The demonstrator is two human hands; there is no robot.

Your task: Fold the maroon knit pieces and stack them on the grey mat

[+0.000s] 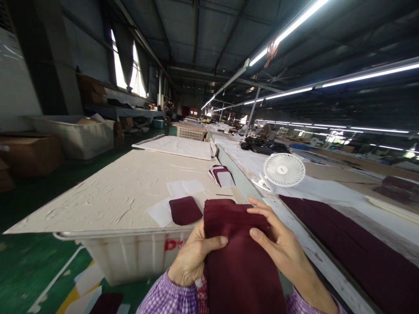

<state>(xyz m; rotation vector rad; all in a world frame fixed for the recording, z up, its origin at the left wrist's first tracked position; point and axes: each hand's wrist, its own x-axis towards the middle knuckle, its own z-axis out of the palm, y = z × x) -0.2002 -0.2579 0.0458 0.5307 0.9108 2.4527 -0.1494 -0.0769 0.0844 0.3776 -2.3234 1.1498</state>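
Observation:
A long piece of maroon fabric (244, 266), perhaps in several layers, hangs between my hands in front of my body. My left hand (196, 253) grips its left edge, thumb pressed on the upper face and the other fingers hidden behind. At the right edge, my right hand (279, 242) holds the cloth near its top end; the thumb lies over it, and the longer fingers reach along the upper edge. Just beyond, a small maroon piece with rounded corners (186, 210) lies partly on white paper (159, 213) on the cream board (121, 192).
A small stack of maroon and white pieces (221, 176) lies at the board's right edge. The board rests on a white bin (131, 257). On the long table to the right are a white fan (284, 170) and a wide maroon cloth (353, 248). Cut scraps (106, 303) lie on the floor.

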